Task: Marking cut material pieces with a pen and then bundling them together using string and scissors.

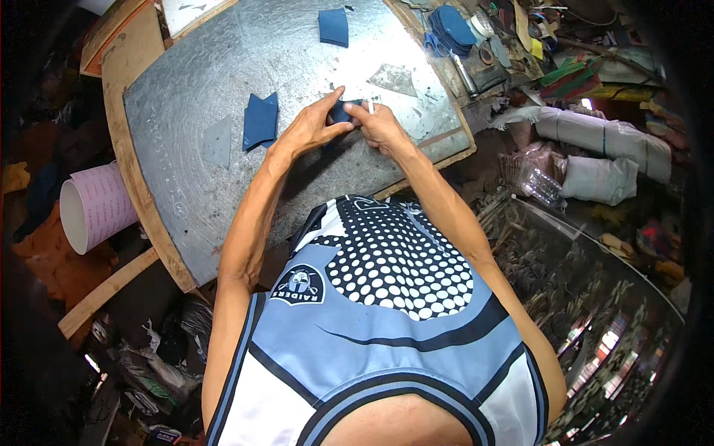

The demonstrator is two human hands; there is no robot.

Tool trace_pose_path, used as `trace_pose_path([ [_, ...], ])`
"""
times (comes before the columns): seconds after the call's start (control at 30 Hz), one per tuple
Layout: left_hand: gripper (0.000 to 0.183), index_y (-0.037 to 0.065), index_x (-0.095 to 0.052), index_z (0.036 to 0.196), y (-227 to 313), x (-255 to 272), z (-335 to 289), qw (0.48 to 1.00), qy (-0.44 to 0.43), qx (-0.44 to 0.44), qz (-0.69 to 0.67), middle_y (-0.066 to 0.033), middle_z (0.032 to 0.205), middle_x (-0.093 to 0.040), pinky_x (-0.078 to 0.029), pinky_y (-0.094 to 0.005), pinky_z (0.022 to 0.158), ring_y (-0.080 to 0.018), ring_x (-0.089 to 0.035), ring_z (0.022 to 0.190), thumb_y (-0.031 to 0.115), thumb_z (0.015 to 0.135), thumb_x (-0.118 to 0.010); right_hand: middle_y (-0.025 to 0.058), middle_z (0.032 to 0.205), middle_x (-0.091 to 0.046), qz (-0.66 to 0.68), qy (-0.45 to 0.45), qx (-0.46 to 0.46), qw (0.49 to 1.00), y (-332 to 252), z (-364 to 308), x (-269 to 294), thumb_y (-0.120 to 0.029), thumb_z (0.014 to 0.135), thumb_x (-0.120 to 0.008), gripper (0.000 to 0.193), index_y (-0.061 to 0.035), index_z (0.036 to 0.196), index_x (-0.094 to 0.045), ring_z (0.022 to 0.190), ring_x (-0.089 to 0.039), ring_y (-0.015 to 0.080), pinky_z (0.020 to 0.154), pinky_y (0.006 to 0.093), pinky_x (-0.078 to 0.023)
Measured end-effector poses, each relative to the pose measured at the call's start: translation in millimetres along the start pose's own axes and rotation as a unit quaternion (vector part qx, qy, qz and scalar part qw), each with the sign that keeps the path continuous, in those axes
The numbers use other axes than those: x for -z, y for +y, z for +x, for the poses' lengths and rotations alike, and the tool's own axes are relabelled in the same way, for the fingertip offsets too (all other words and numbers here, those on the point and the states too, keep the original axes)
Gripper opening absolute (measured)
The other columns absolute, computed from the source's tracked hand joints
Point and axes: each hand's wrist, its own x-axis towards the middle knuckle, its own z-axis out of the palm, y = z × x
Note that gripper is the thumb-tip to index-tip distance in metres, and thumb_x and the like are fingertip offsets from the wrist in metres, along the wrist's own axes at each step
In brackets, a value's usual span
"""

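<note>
A small dark blue piece [343,111] of soft material is gripped between the left hand [316,126] and the right hand [381,125], just above the scratched grey metal desk [223,67]. A thin white stick [370,107] is also held in the right hand. Flat blue pieces [260,121] lie near.

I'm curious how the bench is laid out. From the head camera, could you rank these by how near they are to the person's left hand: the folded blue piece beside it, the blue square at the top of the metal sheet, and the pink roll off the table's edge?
1. Folded blue piece, just left of the left hand.
2. Blue square, up at the sheet's far edge.
3. Pink roll, off the table's left side.
</note>
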Motion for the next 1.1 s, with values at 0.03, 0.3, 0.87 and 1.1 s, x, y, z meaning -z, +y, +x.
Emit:
trace_pose_path([
  [0.03, 0.078, 0.007, -0.038, 0.147, 1.2, 2.0, -0.1, 1.000, 0.003, -0.002, -0.015, -0.0241, 0.129, -0.057, -0.052, -0.0353, 0.074, -0.0234, -0.062, 0.082, 0.029, 0.082, -0.076, -0.0049, 0.052, -0.041, -0.064, 0.006, -0.005, 0.998, -2.1, -0.1, -0.1, -0.035, 0.093, -0.063, 0.040, 0.0043, 0.101, -0.063, 0.036, -0.029, 0.0048, 0.033, 0.0238, -0.025],
  [0.3, 0.045, 0.000, -0.061, 0.119, 25.0, -11.0, -46.5, 0.941, 0.067, 0.083, -0.322, -0.0151, 0.104, -0.067, -0.051, -0.0314, 0.082, -0.0210, -0.064, 0.092, 0.024, 0.082, -0.073, -0.0068, 0.061, -0.045, 0.126, -0.124, 0.070, 0.982, 16.9, -54.7, 39.8, -0.013, 0.091, -0.063, 0.036, 0.0011, 0.123, -0.053, 0.039, -0.030, 0.0012, 0.035, 0.0195, -0.024],
  [0.87, 0.026, 0.000, -0.056, 0.100, 18.8, -93.6, -55.7, 0.975, 0.176, -0.093, -0.095, -0.0160, 0.095, -0.061, -0.049, -0.0403, 0.083, -0.0342, -0.060, 0.092, 0.009, 0.076, -0.057, 0.0235, 0.130, -0.055, -0.462, 0.045, 0.344, 0.816, 49.6, -75.8, 29.9, 0.003, 0.088, -0.054, 0.055, -0.0052, 0.141, -0.042, 0.112, -0.059, 0.0406, 0.085, 0.0424, -0.052],
  [1.1, 0.033, 0.002, -0.057, 0.116, 21.2, -18.7, -72.1, 0.958, 0.095, 0.025, -0.269, -0.0136, 0.103, -0.066, -0.054, -0.0345, 0.084, -0.0232, -0.065, 0.096, 0.010, 0.085, -0.062, 0.0112, 0.086, -0.069, -0.435, 0.003, 0.389, 0.812, 4.9, -76.9, 7.7, -0.009, 0.087, -0.067, 0.026, 0.0003, 0.111, -0.063, 0.073, -0.066, 0.0272, 0.063, 0.0342, -0.051],
])
